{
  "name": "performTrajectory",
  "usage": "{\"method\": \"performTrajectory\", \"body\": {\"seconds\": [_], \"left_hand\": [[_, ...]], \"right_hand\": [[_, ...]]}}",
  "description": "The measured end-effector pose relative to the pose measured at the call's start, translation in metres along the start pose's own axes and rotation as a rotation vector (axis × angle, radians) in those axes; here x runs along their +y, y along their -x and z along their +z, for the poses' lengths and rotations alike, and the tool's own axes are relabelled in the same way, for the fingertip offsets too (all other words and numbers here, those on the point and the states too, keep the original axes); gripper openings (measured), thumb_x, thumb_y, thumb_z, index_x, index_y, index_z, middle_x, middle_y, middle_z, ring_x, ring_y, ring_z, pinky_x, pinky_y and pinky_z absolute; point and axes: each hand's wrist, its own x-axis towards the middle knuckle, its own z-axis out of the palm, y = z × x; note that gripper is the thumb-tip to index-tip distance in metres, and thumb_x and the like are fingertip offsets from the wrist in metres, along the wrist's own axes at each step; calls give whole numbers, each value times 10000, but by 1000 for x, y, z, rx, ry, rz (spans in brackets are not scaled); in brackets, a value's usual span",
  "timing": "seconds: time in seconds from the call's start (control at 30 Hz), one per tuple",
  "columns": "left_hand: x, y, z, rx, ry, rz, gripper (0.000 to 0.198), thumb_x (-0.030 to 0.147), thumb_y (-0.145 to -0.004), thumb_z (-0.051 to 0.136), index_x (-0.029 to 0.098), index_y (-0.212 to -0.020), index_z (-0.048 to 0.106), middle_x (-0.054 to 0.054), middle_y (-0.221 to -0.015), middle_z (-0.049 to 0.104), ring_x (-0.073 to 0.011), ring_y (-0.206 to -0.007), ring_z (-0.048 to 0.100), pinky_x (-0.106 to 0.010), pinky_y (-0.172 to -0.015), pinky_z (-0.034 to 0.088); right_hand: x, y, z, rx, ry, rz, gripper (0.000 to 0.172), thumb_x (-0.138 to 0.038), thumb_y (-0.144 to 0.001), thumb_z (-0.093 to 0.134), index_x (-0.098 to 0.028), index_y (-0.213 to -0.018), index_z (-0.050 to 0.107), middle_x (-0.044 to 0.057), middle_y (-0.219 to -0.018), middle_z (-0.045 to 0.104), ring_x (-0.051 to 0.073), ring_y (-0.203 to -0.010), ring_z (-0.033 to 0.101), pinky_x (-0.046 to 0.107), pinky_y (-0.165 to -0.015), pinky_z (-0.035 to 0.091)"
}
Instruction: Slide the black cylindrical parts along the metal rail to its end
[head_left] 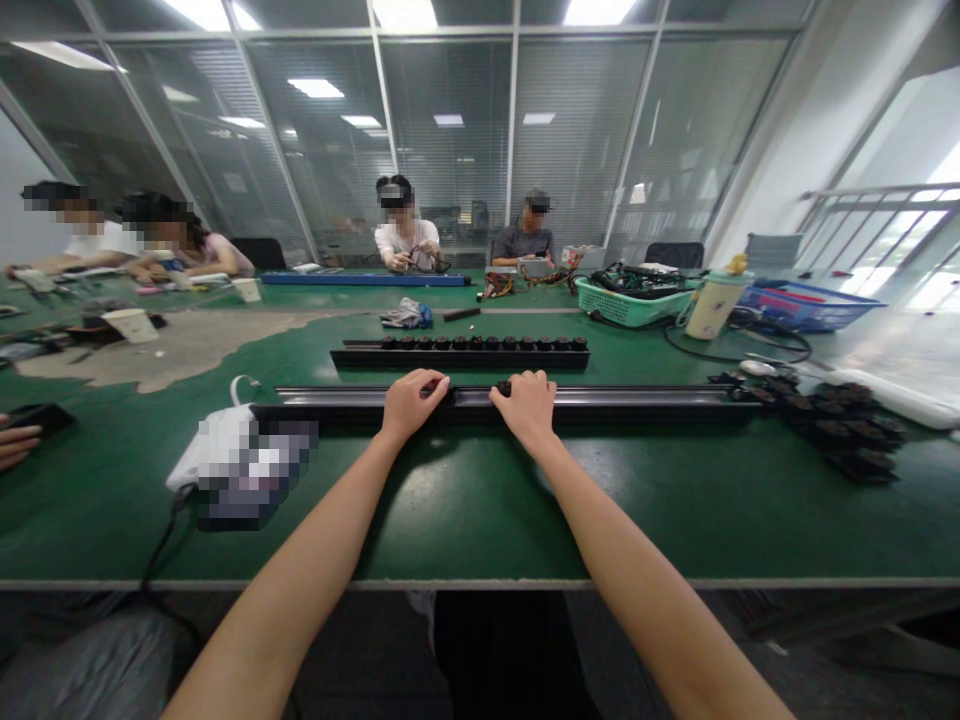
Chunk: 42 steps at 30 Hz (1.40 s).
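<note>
A long black rail (637, 403) with a shiny inner channel lies across the green table in front of me. Over its left-middle part is my left hand (407, 405), thumb and fingers closed around a small dark piece (450, 394) that is mostly hidden. My right hand (529, 405) rests on the rail a short way to the right, its fingers curled on a small black part (505, 388) at the channel. Behind, a shorter black rail (457, 358) carries a row of several round black parts (478, 343). More black parts (847, 425) are piled at the rail's right end.
Left of the rail are a white device (214, 445) and a blurred-out flat object (259, 480). A green basket (630, 305), a cream bottle (709, 305) and a blue basket (802, 305) stand back right. Another person's hand (16, 440) shows at far left; several people sit beyond.
</note>
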Motion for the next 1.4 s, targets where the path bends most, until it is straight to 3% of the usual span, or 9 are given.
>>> {"method": "performTrajectory", "body": {"seconds": [0.43,0.7,0.9,1.03,1.23,1.4], "left_hand": [[-1,0,0,-1,11,9,322,490,-998,539,241,-943,737,-44,-959,761,-203,-870,693,-318,-788,506],[-2,1,0,-2,3,-1,346,512,-999,529,245,-944,742,-48,-960,762,-203,-866,690,-313,-767,509],[-1,1,-1,2,7,-5,324,495,-995,546,244,-930,740,-44,-946,757,-198,-848,681,-308,-739,506],[-1,1,-2,3,29,-2,305,475,-994,556,239,-929,739,-46,-940,754,-198,-853,682,-301,-740,508],[-1,2,-2,-1,32,-5,310,485,-993,550,244,-938,737,-49,-950,756,-202,-860,689,-306,-740,519],[-1,1,-1,13,8,-6,337,509,-993,543,241,-925,737,-54,-953,760,-206,-872,695,-312,-766,523]], "right_hand": [[3,-2,-3,27,4,33,337,-390,-943,531,-123,-1031,718,207,-1147,718,337,-1136,576,437,-933,401],[4,-4,-17,-147,17,88,364,-424,-982,527,-132,-1164,645,198,-1094,746,310,-1022,711,365,-815,453],[15,-20,-17,-258,113,-60,353,-406,-982,581,-129,-1201,597,205,-1159,735,319,-1104,686,405,-918,411],[33,-25,-15,-317,58,-198,344,-449,-1013,579,-147,-1177,586,151,-1129,745,291,-1088,677,381,-912,373],[51,-14,1,-151,-84,-260,365,-508,-1041,520,-158,-1087,614,68,-944,730,215,-901,661,333,-861,328],[54,-12,11,-40,-58,-268,356,-475,-1045,516,-143,-1060,645,103,-1021,718,237,-983,635,349,-881,323]]}}
